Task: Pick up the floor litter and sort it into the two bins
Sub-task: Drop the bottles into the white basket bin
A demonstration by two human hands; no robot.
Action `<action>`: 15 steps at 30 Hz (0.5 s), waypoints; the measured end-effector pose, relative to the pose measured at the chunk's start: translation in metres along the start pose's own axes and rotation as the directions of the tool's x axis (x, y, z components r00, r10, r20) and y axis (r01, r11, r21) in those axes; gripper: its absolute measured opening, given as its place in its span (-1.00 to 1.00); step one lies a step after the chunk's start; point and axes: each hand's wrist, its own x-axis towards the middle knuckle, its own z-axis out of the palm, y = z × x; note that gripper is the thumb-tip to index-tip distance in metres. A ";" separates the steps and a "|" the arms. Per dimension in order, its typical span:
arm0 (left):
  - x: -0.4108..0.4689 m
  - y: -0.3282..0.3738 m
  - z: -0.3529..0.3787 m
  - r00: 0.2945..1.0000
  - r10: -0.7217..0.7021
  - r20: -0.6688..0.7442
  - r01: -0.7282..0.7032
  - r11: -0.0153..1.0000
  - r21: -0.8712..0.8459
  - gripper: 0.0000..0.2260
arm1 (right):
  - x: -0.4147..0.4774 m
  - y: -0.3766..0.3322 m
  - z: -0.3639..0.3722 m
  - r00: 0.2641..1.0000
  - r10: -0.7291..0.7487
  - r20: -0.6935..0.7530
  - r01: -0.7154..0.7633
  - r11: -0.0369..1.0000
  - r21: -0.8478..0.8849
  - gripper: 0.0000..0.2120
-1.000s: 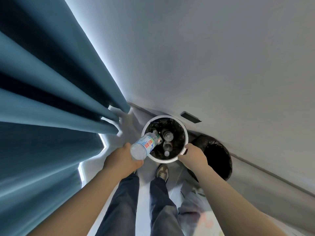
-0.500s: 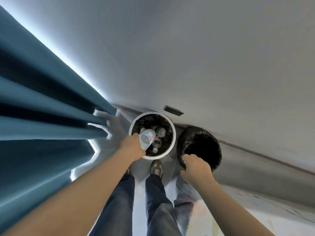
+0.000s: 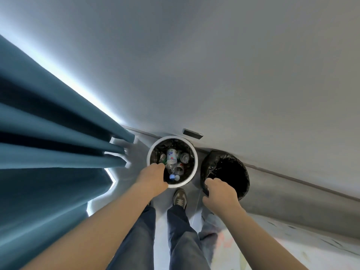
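Note:
A white-rimmed bin (image 3: pixel 191 173) with a black liner stands by the wall and holds several plastic bottles. A clear bottle with a white label (image 3: pixel 171 157) lies on top of them, its cap towards me. My left hand (image 3: pixel 153 179) hovers over the bin's near-left rim, fingers bent downward, with nothing in it. To the right stands a black-bagged bin (image 3: pixel 244 178) whose inside looks dark. My right hand (image 3: pixel 220 193) is at its near rim, fingers loosely curled; I see nothing in it.
Blue curtains (image 3: pixel 58 152) hang close on the left. A grey wall runs behind both bins, with a small dark plate (image 3: pixel 192 134) low on it. My legs and one shoe (image 3: pixel 179 198) are just in front of the bins.
My left hand has let go of the labelled bottle, which now lies inside the white bin. My right hand moved from the white bin's rim to the black bin's rim.

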 end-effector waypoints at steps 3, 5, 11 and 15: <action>-0.032 0.008 -0.011 1.000 -0.008 0.013 0.007 0.999 0.046 -0.69 | -0.016 -0.005 -0.024 0.998 -0.054 -0.024 0.053 0.998 -0.032 -0.82; -0.054 0.014 -0.019 1.000 -0.015 -0.010 0.015 0.998 0.053 -0.68 | -0.026 -0.008 -0.039 0.993 -0.106 -0.044 0.104 0.994 -0.045 -0.75; -0.124 0.022 -0.045 0.983 -0.098 -0.153 0.079 0.989 -0.126 -0.69 | -0.060 -0.030 -0.090 0.942 -0.325 -0.080 0.315 0.942 -0.117 -0.63; -0.173 0.013 -0.059 0.923 -0.213 -0.321 0.120 0.951 -0.284 -0.68 | -0.082 -0.067 -0.123 0.873 -0.482 -0.071 0.461 0.865 -0.199 -0.57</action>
